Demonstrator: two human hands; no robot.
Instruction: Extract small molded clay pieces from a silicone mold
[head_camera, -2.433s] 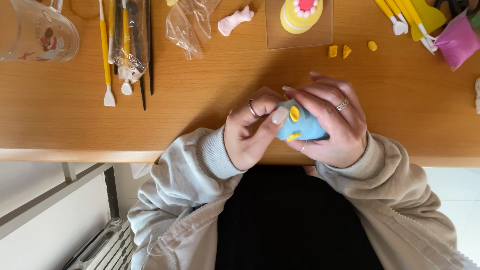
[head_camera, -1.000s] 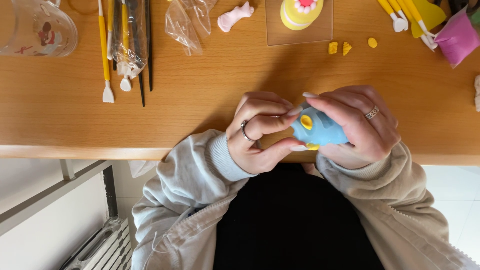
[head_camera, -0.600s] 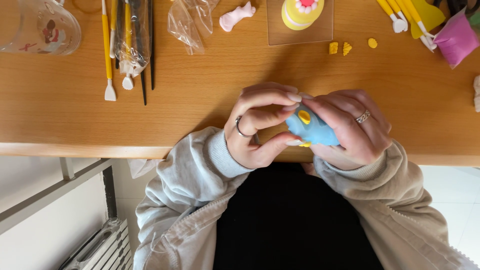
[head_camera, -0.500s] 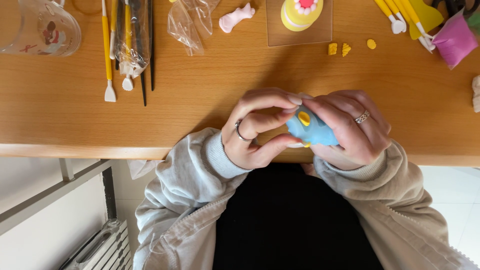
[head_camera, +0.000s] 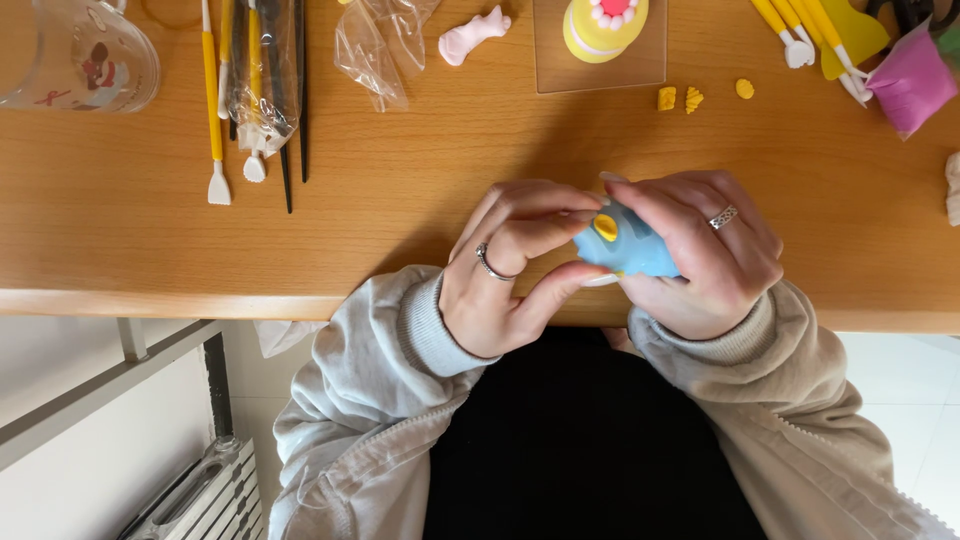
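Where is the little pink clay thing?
In the head view, the pink clay piece lies at the top of the wooden table, between the crumpled clear plastic bag and the yellow clay figure.

Your left hand (head_camera: 510, 265) and right hand (head_camera: 705, 250) pinch a small blue clay figure (head_camera: 625, 245) with a yellow dot, over the near edge of the wooden table (head_camera: 420, 190). Yellow modelling tools (head_camera: 235, 90) lie far left (some bagged), a pink clay piece (head_camera: 472, 33) and a yellow clay figure (head_camera: 603, 25) farther back.
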